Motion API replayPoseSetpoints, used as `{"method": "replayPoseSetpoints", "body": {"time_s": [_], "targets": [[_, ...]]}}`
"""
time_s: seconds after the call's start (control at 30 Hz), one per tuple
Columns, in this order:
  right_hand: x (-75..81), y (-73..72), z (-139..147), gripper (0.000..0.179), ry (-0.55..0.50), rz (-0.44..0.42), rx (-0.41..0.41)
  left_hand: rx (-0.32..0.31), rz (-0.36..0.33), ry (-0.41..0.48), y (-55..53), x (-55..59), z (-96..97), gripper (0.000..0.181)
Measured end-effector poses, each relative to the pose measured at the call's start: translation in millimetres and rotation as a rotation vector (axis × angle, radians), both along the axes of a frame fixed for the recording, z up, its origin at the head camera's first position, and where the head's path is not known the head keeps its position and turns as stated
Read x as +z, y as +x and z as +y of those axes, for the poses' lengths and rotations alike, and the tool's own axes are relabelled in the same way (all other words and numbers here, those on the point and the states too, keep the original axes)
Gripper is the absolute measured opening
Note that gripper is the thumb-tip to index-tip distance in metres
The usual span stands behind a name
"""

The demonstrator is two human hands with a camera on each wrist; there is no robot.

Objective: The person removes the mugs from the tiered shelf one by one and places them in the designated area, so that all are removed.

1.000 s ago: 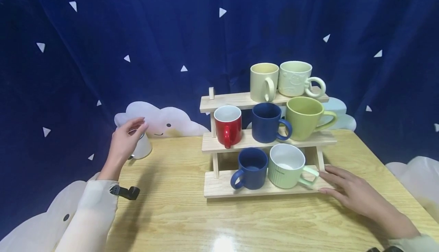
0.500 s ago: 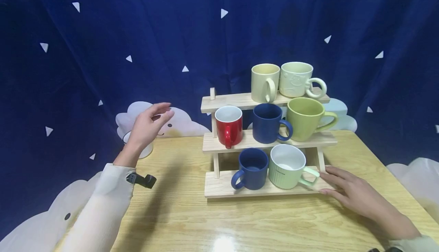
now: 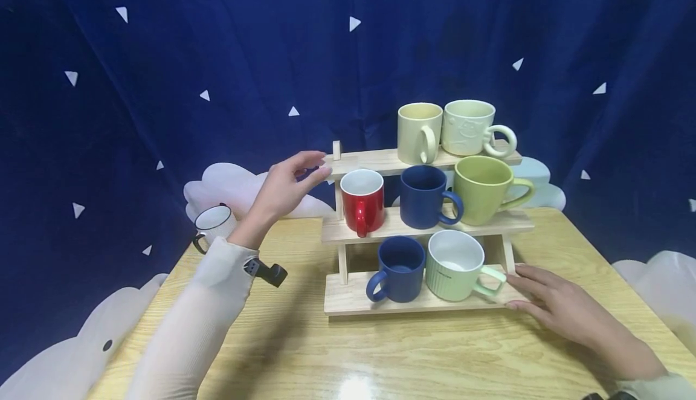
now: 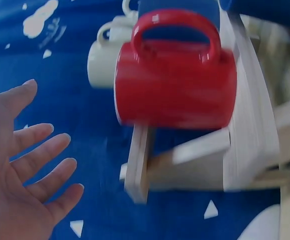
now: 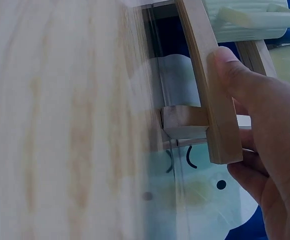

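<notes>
In the head view my left hand (image 3: 288, 185) is raised beside the left end of the three-tier wooden rack (image 3: 353, 288), its fingers apart and holding nothing. Close to it is the red mug (image 3: 367, 209) on the middle shelf, with a blue mug (image 3: 418, 197) and an olive-green mug (image 3: 478, 197) to its right. My right hand (image 3: 565, 303) grips the right end of the bottom shelf; in the right wrist view the thumb (image 5: 227, 62) lies on one face of the shelf board (image 5: 210, 120), the fingers on the other. That shelf bears another blue mug (image 3: 402, 273) and a pale green ribbed mug (image 3: 448, 276).
On the top shelf stand a cream mug (image 3: 410, 137) and a pale embossed mug (image 3: 462, 128), both toward the right. A white mug with a dark rim (image 3: 217, 225) stands at the table's back left. Behind hangs a blue curtain (image 3: 272, 43).
My left hand has moved rightward from over the white mug to the rack's left end, uncovering that mug. The right hand stays on the bottom shelf, and the mugs stand where they were.
</notes>
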State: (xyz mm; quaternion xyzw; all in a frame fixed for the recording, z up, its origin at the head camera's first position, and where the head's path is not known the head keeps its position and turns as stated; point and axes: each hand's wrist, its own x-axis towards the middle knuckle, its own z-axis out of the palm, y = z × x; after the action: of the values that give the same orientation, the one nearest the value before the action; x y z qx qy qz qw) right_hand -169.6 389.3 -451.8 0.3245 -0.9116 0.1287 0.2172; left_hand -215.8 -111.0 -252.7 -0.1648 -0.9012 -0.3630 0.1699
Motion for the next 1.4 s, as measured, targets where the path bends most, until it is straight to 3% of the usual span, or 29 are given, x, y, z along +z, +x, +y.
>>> {"method": "replayPoseSetpoints", "body": {"time_s": [0.2, 0.57, 0.97, 1.13, 1.4], "targets": [[-0.1, 1.6, 1, 0.056, 0.003, -0.002, -0.006, -0.052, -0.018, -0.04, -6.3, 4.0, 32.1, 0.052], [-0.8, 5.3, 1, 0.054, 0.006, -0.022, -0.026, -0.062, -0.088, -0.06, -14.6, 9.6, 77.2, 0.05], [-4.4, 5.2, 1, 0.053, -0.004, -0.013, -0.026, -0.126, -0.175, -0.03, -33.2, 14.2, 115.9, 0.055], [-5.1, 4.5, 1, 0.053, -0.007, -0.014, -0.03, -0.153, -0.164, -0.036, -37.1, 17.5, 132.0, 0.053], [-4.7, 3.7, -1, 0.053, -0.015, -0.002, -0.016, -0.043, -0.088, -0.081, -46.2, 18.1, 157.5, 0.045]]}}
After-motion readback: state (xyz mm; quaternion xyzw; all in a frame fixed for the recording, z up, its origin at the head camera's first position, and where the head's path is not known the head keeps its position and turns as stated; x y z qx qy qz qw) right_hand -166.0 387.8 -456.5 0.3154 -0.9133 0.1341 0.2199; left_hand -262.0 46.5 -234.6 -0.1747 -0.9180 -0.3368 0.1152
